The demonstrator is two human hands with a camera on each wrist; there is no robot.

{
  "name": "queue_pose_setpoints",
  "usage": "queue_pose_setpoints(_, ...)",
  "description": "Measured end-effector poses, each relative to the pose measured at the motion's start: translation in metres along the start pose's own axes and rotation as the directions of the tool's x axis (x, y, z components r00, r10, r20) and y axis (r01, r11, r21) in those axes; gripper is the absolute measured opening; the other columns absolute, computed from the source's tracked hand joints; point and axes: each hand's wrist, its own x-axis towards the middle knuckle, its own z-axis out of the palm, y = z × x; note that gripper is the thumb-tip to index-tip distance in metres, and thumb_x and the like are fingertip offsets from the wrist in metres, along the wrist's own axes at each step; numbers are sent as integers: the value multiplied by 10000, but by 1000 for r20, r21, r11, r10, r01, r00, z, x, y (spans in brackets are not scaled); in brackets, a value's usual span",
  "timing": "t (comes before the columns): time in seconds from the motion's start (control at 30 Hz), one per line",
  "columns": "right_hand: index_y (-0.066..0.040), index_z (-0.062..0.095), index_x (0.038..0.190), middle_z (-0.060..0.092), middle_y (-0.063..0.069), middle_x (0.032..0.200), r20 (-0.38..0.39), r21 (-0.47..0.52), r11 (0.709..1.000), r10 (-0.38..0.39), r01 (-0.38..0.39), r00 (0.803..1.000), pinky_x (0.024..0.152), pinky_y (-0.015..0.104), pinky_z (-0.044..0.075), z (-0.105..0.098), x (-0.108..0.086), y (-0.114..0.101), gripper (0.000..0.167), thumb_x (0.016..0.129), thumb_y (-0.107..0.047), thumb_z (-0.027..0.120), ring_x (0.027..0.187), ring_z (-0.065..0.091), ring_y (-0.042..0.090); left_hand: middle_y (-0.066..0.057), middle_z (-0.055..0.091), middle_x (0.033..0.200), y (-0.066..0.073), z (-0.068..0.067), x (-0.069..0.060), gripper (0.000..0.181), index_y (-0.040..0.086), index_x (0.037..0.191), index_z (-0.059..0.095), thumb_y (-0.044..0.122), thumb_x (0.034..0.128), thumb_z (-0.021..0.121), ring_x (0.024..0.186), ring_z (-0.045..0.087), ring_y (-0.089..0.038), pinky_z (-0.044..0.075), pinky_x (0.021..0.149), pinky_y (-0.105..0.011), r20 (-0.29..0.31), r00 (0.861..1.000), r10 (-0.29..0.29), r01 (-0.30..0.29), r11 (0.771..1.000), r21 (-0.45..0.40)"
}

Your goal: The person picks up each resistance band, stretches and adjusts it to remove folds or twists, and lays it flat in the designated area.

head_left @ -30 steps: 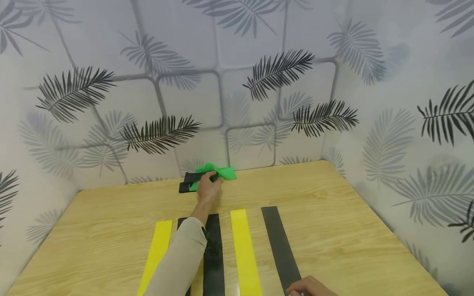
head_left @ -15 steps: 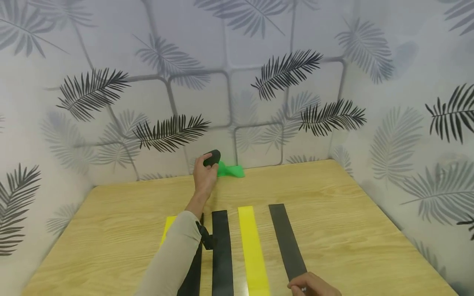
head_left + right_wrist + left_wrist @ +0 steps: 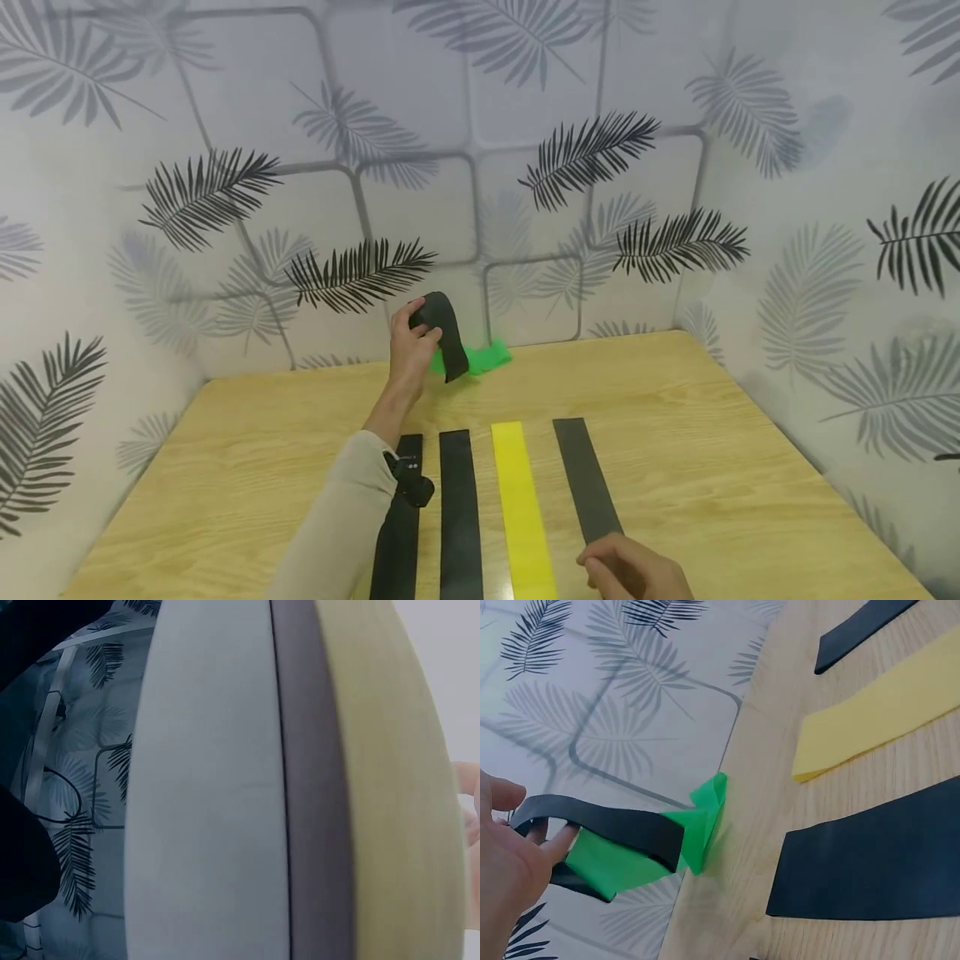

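Two black strips [image 3: 461, 517], one yellow strip [image 3: 523, 508] and one grey strip [image 3: 587, 479] lie on the counter [image 3: 720, 450], running toward its near side. Above its far edge, I have the left grip [image 3: 409, 352] pinching a bent black band [image 3: 450, 333], one end hanging down. A green band [image 3: 491, 358] is behind; whether it is also held, I cannot tell. Likewise for my right grip [image 3: 637, 571], near the grey strip. I should lift slowly, so both bands do not tangle.
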Motion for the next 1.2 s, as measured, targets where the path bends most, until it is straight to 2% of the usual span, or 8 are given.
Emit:
queue_pose_setpoints(0.27,-49,717,1063,692,46,813,128,57,997,-56,49,990,560,258,548,-11,14,-11,165,1037,-200,654,621,622,95,-85,184,1672,12,-1,0,630,158,1607,366,-28,1039,566,1457,405,-340,476,1109,-434,63,998,27,-24,999,-42)
queue_pose_setpoints(0.4,-73,709,1127,702,72,882,218,43,997,-72,64,973,488,280,523,-27,37,-33,237,1061,-283,621,546,557,110,-82,196,1670,19,-1,-1,605,154,1598,385,-20,1046,563,1437,430,-319,475,1105,-439,70,997,40,-36,997,-65)
queue_pose_setpoints(0.6,-78,674,1186,699,43,916,265,-62,971,-206,229,942,498,312,555,-32,86,-66,175,1062,-189,621,618,620,175,-61,283,1634,21,-4,0,555,160,1557,460,-32,1046,559,1429,470,-285,481,1093,-392,115,993,4,17,983,-184)
queue_pose_setpoints(0.7,-60,642,1254,697,94,1046,278,-67,961,-241,269,930,615,333,602,-21,123,-67,217,1047,-123,626,802,672,228,-81,341,1597,20,-6,2,547,126,1563,458,-49,1051,529,1405,489,-299,514,1017,-313,158,987,-12,59,953,-297)
queue_pose_setpoints(0.8,-49,581,1358,647,188,1266,268,-56,960,-251,275,930,723,373,624,0,163,-61,335,1026,-53,626,923,691,257,-108,321,1617,20,-11,4,540,75,1575,429,-72,1056,462,1393,476,-305,529,941,-257,227,974,-13,113,895,-431)
queue_pose_setpoints(1.0,-38,388,1559,357,239,1613,247,-11,962,-261,272,933,779,412,629,42,219,-50,629,992,28,653,869,739,299,-49,171,1719,13,-13,7,576,13,1608,330,-84,1040,343,1450,394,-257,507,970,-271,337,941,17,196,785,-588)
queue_pose_setpoints(1.1,-6,502,1468,490,225,1523,229,-47,953,-280,298,932,782,400,628,56,235,-50,524,976,28,680,871,744,347,-84,253,1685,11,-13,8,576,2,1610,317,-74,1039,324,1408,434,-232,495,997,-287,352,935,42,195,768,-610)
queue_pose_setpoints(1.2,4,671,1197,702,176,1222,176,-120,936,-307,330,935,744,352,625,62,243,-51,243,959,12,715,853,752,338,-90,313,1645,10,-15,9,566,8,1612,316,-61,1050,344,1363,472,-190,460,1068,-309,349,935,57,180,772,-609)
